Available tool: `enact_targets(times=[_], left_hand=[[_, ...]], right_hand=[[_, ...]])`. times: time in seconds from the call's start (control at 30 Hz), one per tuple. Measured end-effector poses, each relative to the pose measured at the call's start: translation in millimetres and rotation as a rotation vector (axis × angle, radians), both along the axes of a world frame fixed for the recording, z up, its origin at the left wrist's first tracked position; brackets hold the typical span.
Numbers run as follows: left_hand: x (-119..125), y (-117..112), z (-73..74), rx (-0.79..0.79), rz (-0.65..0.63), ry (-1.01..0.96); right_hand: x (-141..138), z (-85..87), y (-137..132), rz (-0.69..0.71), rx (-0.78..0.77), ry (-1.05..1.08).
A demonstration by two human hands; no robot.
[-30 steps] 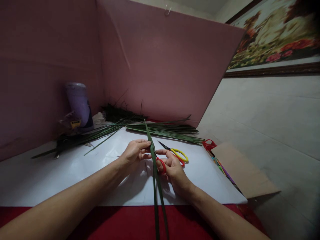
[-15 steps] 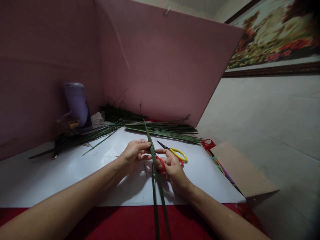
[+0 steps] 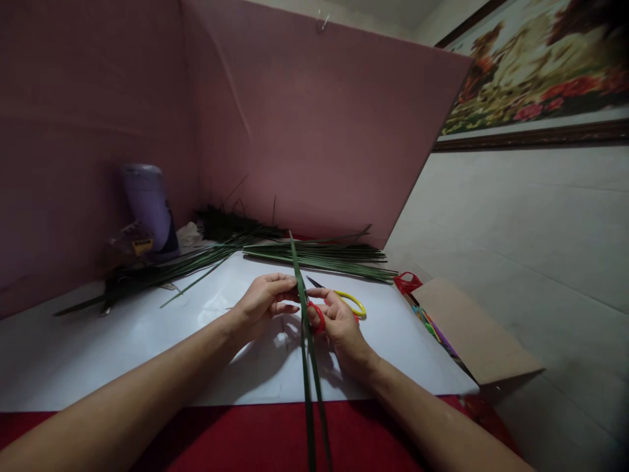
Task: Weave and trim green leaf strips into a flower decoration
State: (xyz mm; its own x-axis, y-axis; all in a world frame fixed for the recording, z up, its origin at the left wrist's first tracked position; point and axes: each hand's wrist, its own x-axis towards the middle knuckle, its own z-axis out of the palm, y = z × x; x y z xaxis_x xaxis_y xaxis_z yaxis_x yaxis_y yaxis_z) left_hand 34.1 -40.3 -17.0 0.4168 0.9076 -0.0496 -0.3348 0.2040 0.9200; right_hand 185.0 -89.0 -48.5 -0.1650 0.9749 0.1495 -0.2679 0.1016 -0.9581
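My left hand (image 3: 271,298) pinches a long green leaf strip (image 3: 305,341) between thumb and fingers. The strip stands up past my fingertips, and two tails of it hang over the front edge. My right hand (image 3: 343,333) is closed on red-handled scissors (image 3: 319,317), its fingers in the loops. Their blades are at the strip, close to my left fingertips, and mostly hidden. Just behind my right hand, yellow-handled scissors (image 3: 354,304) lie on the white board (image 3: 187,354), dark tips pointing left, partly covered by the hand.
A bundle of green leaf strips (image 3: 324,257) lies across the back of the board. More dark leaves (image 3: 230,223) pile at back left, near a purple bottle (image 3: 150,210). At right stands an open cardboard box (image 3: 476,331) with colourful items. Pink panels (image 3: 314,131) wall the back and left.
The strip's upper tip has shifted slightly right and its hanging tails have drawn closer together. Both hands keep their hold in nearly the same place. The whole view has moved a little.
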Motion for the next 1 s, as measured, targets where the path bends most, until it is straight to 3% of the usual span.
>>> enact_targets(times=[0.3, 0.53, 0.63, 0.8, 1.0], left_hand=[[-1, -2, -0.7, 0.014, -0.009, 0.002], [-2, -9, 8.0, 0.165, -0.026, 0.038], [0, -16, 10.1, 0.259, -0.183, 0.115], [5, -32, 8.4, 0.251, -0.540, 0.295], [5, -39, 8.8, 0.220, -0.660, 0.293]], right_hand=[[12, 14.7, 4, -0.143, 0.193, -0.045], [19, 36.7, -5, -0.280, 0.271, -0.040], [27, 41.5, -3, -0.343, 0.344, -0.009], [25, 41.3, -7, -0.380, 0.409, -0.025], [17, 39.3, -15, -0.343, 0.380, -0.080]])
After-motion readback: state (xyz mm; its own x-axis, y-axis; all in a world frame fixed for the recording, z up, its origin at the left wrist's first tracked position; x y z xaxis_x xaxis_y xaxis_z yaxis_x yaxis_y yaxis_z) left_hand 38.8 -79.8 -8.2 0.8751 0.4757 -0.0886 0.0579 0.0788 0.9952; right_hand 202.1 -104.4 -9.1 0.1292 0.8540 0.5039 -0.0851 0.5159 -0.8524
